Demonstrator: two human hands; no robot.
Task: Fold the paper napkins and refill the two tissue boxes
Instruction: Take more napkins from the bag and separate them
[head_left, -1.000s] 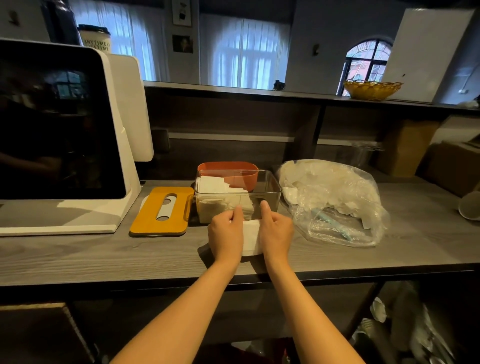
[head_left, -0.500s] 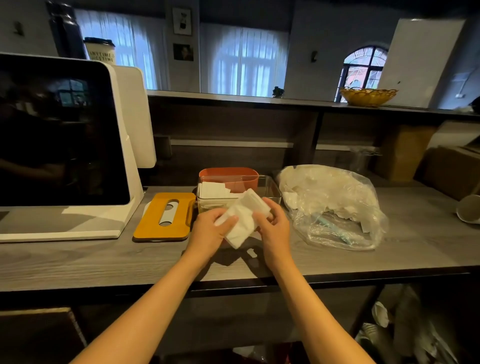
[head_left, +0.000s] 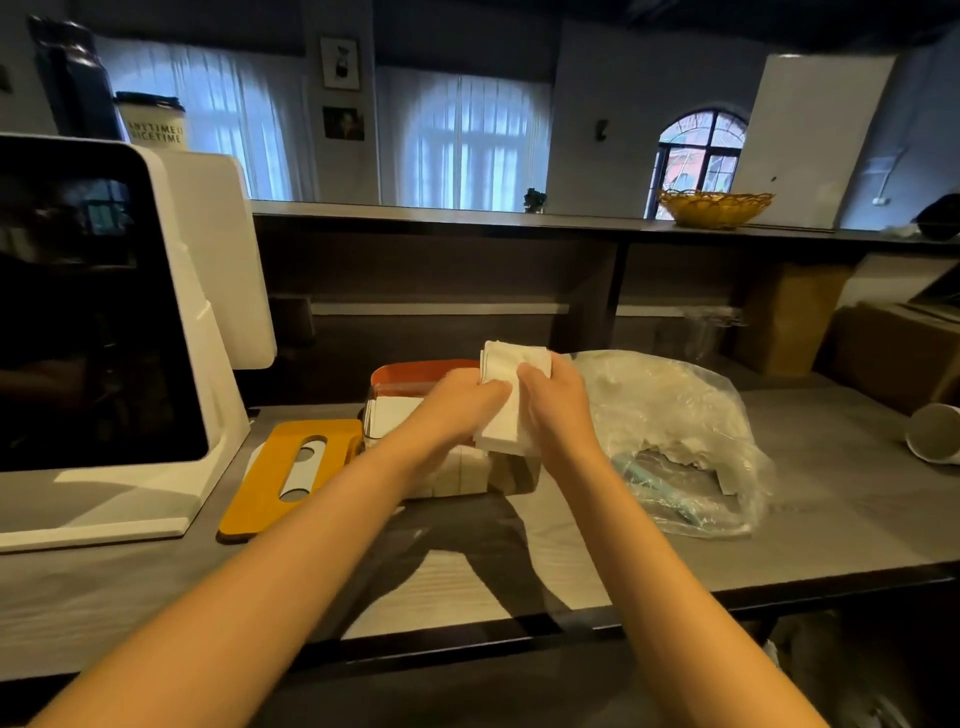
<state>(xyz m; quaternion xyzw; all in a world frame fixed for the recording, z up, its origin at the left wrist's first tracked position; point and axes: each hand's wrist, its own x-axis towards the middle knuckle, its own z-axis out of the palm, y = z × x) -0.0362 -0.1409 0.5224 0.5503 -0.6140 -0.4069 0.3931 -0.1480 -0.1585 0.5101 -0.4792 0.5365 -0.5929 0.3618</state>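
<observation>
Both hands hold a folded white paper napkin (head_left: 506, 397) upright above the clear tissue box (head_left: 514, 475). My left hand (head_left: 457, 408) grips its left side and my right hand (head_left: 556, 397) its right side. The clear box holds a stack of folded napkins (head_left: 392, 415) and is partly hidden by my arms. Behind it stands an orange tissue box (head_left: 415, 371). The yellow lid (head_left: 291, 475) with a slot lies flat to the left of the clear box. A clear plastic bag of loose napkins (head_left: 670, 431) lies to the right.
A white point-of-sale screen (head_left: 104, 332) fills the left of the grey counter (head_left: 831, 493). A paper cup (head_left: 932, 434) lies on its side at the far right. Brown cardboard boxes (head_left: 893, 353) stand at the back right. A yellow basket (head_left: 714, 208) sits on the upper shelf.
The napkin was pressed flat on the counter between both hands. It has been lifted and carried forward, and now hangs upright over the clear box.
</observation>
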